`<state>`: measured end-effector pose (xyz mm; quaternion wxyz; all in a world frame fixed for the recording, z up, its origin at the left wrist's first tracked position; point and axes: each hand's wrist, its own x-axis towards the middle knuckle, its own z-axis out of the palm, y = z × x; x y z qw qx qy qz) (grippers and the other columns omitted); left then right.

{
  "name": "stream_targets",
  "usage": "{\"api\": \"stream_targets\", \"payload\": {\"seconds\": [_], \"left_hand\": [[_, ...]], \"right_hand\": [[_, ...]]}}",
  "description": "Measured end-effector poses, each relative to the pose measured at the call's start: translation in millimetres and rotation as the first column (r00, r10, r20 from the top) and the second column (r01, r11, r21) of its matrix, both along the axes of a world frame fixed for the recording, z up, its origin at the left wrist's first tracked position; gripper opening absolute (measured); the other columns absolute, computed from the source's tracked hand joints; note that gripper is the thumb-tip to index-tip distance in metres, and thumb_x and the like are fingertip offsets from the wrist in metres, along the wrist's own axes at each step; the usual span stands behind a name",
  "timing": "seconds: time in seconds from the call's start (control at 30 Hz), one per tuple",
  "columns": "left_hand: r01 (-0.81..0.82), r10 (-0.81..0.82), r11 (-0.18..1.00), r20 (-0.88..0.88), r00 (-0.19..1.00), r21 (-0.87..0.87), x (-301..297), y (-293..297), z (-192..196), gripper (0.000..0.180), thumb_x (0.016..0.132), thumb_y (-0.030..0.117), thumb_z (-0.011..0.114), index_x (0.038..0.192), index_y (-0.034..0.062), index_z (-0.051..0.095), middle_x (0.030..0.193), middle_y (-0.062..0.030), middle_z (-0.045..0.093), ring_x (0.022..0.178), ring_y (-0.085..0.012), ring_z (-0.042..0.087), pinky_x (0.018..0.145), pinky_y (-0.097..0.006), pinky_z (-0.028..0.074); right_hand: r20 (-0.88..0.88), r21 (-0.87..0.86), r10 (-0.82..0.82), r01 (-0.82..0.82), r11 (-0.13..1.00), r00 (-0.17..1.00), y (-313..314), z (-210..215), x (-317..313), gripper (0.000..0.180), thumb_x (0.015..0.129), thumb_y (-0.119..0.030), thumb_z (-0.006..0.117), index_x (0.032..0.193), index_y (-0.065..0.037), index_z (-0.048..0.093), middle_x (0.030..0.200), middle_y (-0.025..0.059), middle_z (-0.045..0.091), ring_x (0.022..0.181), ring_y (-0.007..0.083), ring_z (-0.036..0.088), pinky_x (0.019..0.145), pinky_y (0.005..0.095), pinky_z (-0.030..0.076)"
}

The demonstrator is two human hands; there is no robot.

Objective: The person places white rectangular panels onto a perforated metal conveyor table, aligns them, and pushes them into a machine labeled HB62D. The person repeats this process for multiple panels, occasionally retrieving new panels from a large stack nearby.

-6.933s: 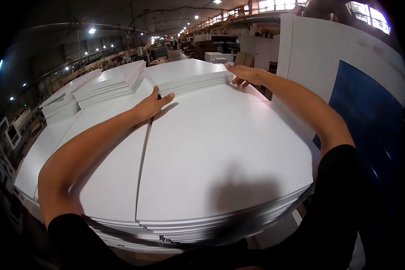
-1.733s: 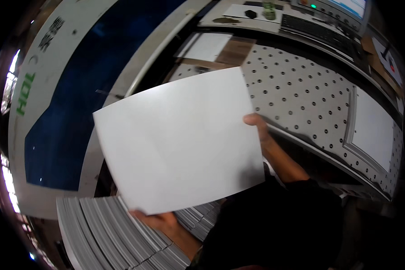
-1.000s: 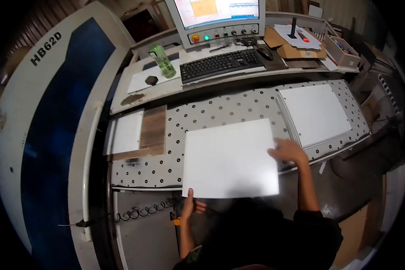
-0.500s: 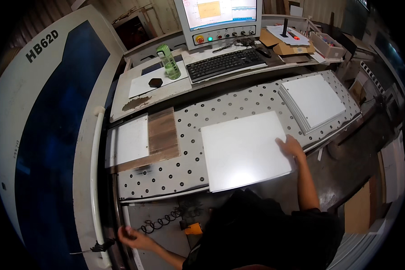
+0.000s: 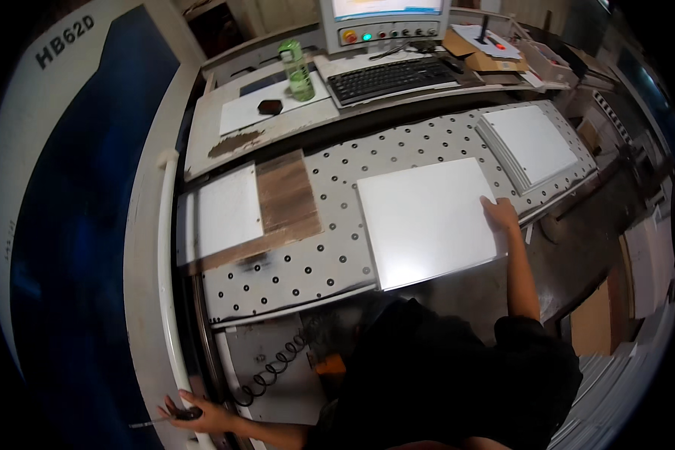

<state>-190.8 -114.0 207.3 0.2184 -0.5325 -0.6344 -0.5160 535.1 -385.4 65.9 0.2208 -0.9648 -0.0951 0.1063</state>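
Note:
A white rectangular panel (image 5: 431,225) lies on the studded table (image 5: 277,289), its near edge jutting past the table's front. My right hand (image 5: 502,214) grips its right edge, thumb on top and the other fingers largely hidden. Down at the lower left, my left hand (image 5: 211,417) is closed round a dark air blow gun (image 5: 187,413) with a thin metal nozzle, beside a white upright pipe (image 5: 171,300). A black coiled hose (image 5: 271,369) hangs near that hand.
Several white panels are stacked (image 5: 536,146) at the table's right. Another white panel (image 5: 229,206) rests on a brown board (image 5: 289,191) at the left. Behind stand a keyboard (image 5: 390,79), a green bottle (image 5: 298,75) and a control panel (image 5: 388,34). A large machine (image 5: 90,225) fills the left side.
My left hand has moved left and down onto the air blow gun by the pipe and taken hold of it. My right hand stays at the panel's edge. The whole view has shifted slightly.

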Motion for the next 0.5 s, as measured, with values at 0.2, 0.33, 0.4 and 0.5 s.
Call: {"api": "stream_targets", "payload": {"seconds": [0.2,0.33,0.4,0.5], "left_hand": [[0.149,-0.153,0.981,0.031,0.988,0.123,25,27,-10,0.037,0.104,0.014,0.056,0.136,-0.0034,0.052,0.102,-0.0161,0.068,0.092,-0.0243,0.067,0.085,-0.037,0.055],[0.485,-0.485,0.874,0.154,0.861,0.040,82,38,-12,0.029,0.102,0.011,0.056,0.127,-0.0034,0.059,0.091,-0.0107,0.067,0.077,-0.0175,0.063,0.076,-0.028,0.051],[0.721,-0.583,0.669,0.474,0.660,-0.181,125,43,-14,0.029,0.101,0.018,0.062,0.124,0.0011,0.064,0.082,-0.0044,0.064,0.067,-0.0120,0.059,0.066,-0.025,0.047],[0.854,-0.394,0.277,0.759,0.519,-0.440,154,46,-57,0.033,0.097,0.027,0.070,0.121,0.0047,0.068,0.072,0.0016,0.057,0.060,-0.0063,0.053,0.054,-0.024,0.041]], "right_hand": [[-0.207,0.091,-0.032,0.052,0.995,0.978,2,-44,35,0.082,0.085,-0.058,0.071,0.129,0.010,0.059,0.127,0.0321,0.063,0.121,0.0436,0.060,0.103,0.0468,0.048],[0.420,0.115,0.072,-0.132,0.985,0.905,88,3,-22,0.062,0.088,-0.035,0.073,0.137,0.000,0.057,0.132,0.0263,0.059,0.123,0.0397,0.057,0.104,0.0467,0.046],[0.492,0.262,0.178,-0.340,0.903,0.852,149,32,-45,0.054,0.090,-0.029,0.072,0.135,-0.003,0.059,0.131,0.0232,0.061,0.123,0.0385,0.057,0.104,0.0456,0.045],[0.464,0.398,0.414,-0.602,0.692,0.783,236,57,-86,0.041,0.090,-0.019,0.070,0.128,-0.005,0.062,0.129,0.0191,0.062,0.120,0.0379,0.058,0.103,0.0451,0.046]]}}
